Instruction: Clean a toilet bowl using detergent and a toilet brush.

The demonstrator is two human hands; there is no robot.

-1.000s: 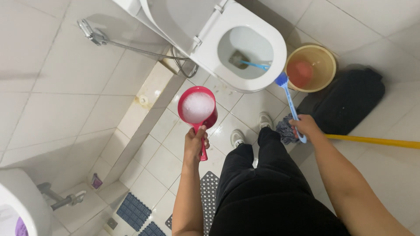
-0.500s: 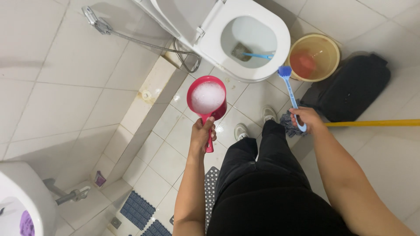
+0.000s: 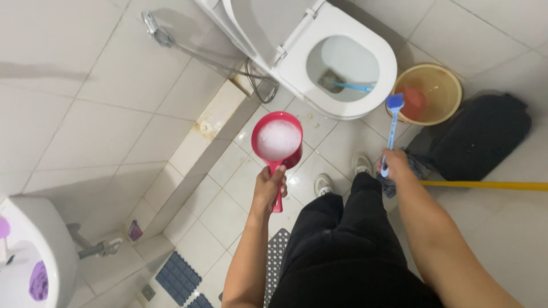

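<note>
Toilet [image 3: 365, 91] sits ahead, a brush [image 3: 342, 84] lying in its bowl; bucket [image 3: 439, 85] just right of it, dark bag [image 3: 479, 142] beyond that; left hand [image 3: 269, 191] holds the scoop [image 3: 278, 142] before the toilet, right hand [image 3: 395, 168] holds the long brush [image 3: 391, 128] beside the bucket

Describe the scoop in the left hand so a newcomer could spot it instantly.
Start at the white toilet at the top of the view; on the tiled floor side just below and left of its bowl, the left hand holds up a pink scoop by its handle. It is round, brimming with white foam, unlike the blue brush in the right hand.
</note>
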